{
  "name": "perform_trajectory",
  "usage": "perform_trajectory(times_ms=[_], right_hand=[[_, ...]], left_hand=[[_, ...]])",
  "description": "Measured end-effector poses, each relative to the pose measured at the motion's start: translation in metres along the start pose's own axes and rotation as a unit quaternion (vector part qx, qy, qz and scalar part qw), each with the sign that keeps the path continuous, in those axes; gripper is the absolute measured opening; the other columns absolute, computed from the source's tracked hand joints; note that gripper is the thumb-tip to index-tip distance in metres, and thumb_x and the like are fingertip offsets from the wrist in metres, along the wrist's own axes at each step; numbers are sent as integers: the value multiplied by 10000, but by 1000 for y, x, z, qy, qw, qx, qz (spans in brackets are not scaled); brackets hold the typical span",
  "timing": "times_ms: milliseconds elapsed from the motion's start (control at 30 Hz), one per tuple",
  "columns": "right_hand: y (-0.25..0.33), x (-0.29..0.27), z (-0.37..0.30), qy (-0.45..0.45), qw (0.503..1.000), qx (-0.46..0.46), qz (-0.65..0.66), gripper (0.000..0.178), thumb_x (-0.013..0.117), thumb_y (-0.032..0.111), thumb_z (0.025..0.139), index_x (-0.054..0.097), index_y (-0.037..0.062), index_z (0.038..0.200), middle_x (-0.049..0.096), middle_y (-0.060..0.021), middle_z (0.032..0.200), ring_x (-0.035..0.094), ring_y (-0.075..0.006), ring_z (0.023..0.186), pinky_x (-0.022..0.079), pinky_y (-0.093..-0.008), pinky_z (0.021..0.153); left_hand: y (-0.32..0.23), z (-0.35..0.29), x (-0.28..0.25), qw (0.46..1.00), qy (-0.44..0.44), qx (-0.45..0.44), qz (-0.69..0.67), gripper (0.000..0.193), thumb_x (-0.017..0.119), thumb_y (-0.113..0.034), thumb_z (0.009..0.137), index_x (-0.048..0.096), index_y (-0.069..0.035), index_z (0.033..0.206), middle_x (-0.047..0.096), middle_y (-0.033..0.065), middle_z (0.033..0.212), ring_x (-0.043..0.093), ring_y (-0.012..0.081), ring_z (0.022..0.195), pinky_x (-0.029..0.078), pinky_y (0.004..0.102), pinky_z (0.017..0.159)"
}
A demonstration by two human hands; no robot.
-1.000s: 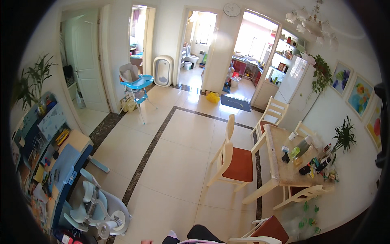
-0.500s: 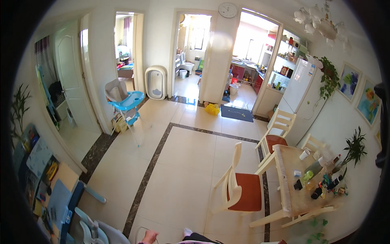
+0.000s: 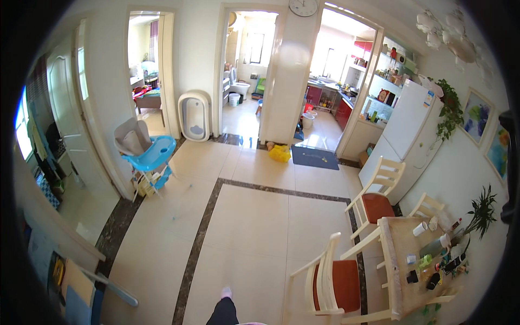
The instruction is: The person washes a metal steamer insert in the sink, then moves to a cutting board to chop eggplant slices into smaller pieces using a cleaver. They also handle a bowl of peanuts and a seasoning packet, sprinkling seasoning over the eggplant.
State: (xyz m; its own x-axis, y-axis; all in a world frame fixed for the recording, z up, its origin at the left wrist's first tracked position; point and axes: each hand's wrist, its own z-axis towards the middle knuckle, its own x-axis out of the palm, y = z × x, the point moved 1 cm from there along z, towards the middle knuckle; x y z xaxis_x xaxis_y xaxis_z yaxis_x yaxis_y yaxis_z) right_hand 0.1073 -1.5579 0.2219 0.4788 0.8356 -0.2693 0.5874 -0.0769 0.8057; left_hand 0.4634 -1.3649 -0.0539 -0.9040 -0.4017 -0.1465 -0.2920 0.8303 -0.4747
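Observation:
Neither of my hands shows at this moment. At the lower edge my leg in dark trousers (image 3: 223, 313) reaches forward, with a light sock (image 3: 226, 292) on the foot, over the pale tiled floor (image 3: 249, 233). Nearest on the right is a cream wooden chair with a red-brown seat (image 3: 337, 284). Beside it stands a dining table (image 3: 398, 265) with a white cup (image 3: 420, 228), several bottles and small items on top.
A blue-and-grey high chair (image 3: 154, 155) stands at the left, near a folded baby bath (image 3: 195, 116) against the wall. A yellow bag (image 3: 279, 153) and a dark mat (image 3: 315, 157) lie by the kitchen doorway. A second chair (image 3: 376, 206) stands before the white fridge (image 3: 403, 127). At lower left is a desk (image 3: 78, 281).
The hand at the lower edge has gone out of view. My view has shifted forward; the blue-grey seat at lower left has gone from sight, and my leg is now stretched ahead.

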Motion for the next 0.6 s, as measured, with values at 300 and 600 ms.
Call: perform_trajectory(times_ms=[300, 600], right_hand=[[25, -152, 59, -122, 989, 82, 19, 276, 559, 292, 858, 730, 105, 968, 704, -162, 943, 682, -330, 884, 546, -439, 743], [-8, -295, 101, -180, 973, 131, 54, 280, 556, 295, 861, 731, 104, 968, 705, -162, 944, 680, -332, 889, 545, -443, 746]], left_hand=[[-338, 105, 65, 968, 165, 184, -47, 174, 542, -143, 880, 563, -36, 745, 530, 106, 542, 508, 206, 430, 336, 351, 359], [-592, 63, 323, 951, 214, 218, -51, 158, 544, -31, 825, 616, 7, 960, 675, 160, 737, 653, 243, 576, 556, 352, 538]])
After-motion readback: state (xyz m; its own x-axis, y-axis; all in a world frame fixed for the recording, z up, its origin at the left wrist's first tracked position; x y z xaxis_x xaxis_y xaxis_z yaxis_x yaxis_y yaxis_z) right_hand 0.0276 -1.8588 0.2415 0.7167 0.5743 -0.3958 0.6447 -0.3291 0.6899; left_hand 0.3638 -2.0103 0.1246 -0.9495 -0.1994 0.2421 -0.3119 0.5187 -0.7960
